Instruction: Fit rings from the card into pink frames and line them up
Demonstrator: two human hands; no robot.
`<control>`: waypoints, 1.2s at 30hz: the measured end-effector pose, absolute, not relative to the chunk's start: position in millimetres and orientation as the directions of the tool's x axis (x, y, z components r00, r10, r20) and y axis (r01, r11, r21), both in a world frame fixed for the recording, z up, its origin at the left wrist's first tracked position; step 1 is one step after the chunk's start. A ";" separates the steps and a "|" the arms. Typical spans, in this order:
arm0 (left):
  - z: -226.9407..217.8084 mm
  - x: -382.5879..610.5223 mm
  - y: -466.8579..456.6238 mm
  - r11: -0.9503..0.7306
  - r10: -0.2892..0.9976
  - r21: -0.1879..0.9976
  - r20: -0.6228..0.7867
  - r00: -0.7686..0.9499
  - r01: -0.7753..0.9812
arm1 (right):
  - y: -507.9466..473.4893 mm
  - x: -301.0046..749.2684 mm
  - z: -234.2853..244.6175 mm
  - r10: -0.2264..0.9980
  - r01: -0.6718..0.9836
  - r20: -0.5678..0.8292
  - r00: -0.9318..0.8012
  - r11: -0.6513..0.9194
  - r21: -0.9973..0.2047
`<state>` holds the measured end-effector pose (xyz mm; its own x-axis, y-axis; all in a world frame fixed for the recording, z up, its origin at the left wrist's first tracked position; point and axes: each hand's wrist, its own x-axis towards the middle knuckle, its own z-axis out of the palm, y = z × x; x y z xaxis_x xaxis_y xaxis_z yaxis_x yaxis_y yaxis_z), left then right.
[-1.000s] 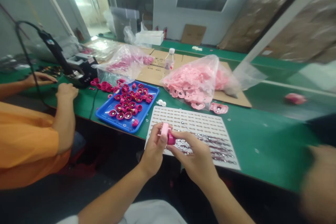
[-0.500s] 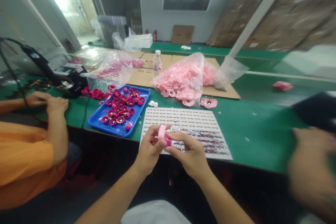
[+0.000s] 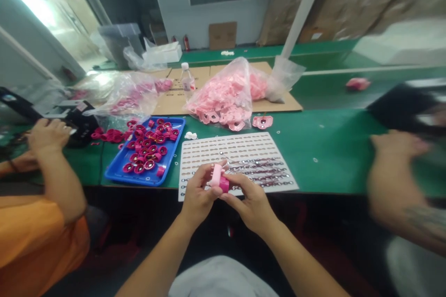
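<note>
We are pinching a pink plastic piece against a magenta ring, our left hand and right hand closed on them above a white sheet of metal parts; a blue tray is holding many assembled rings, and a plastic bag of pink pieces is waiting.

A green-topped workbench runs across the view. On it lie a blue plastic tray heaped with magenta rings, a spill of loose magenta rings just beside the tray, and a white board lined with rows of small metal pieces. A flattened cardboard sheet carries a plastic bag of pink parts and a plastic water bottle. One pink piece lies alone on the green, just before the cardboard
</note>
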<state>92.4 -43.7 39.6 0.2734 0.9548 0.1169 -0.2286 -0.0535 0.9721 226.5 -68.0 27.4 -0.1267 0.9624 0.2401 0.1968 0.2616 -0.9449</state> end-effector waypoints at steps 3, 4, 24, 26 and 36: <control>48.5 94.3 -43.8 -0.045 0.946 0.984 0.098 0.309 -0.173 | -72.4 232.9 30.8 0.963 0.209 0.255 -0.085 0.268 -0.941; 49.5 95.8 -44.1 -0.055 0.949 0.986 0.101 0.299 -0.158 | -73.5 234.5 31.7 0.967 0.198 0.246 -0.065 0.254 -0.947; 35.2 130.0 -46.0 0.034 0.948 0.984 0.024 0.316 -0.176 | -77.6 253.7 40.1 0.982 0.201 0.185 0.043 0.173 -0.964; 35.5 131.1 -46.7 0.075 0.944 0.985 -0.020 0.329 -0.154 | -78.4 255.0 41.2 0.977 0.238 0.211 0.040 0.196 -0.951; 25.2 157.5 -42.6 0.141 0.957 0.983 -0.104 0.271 -0.120 | -90.9 251.8 22.1 0.906 0.509 0.419 0.060 0.334 -0.794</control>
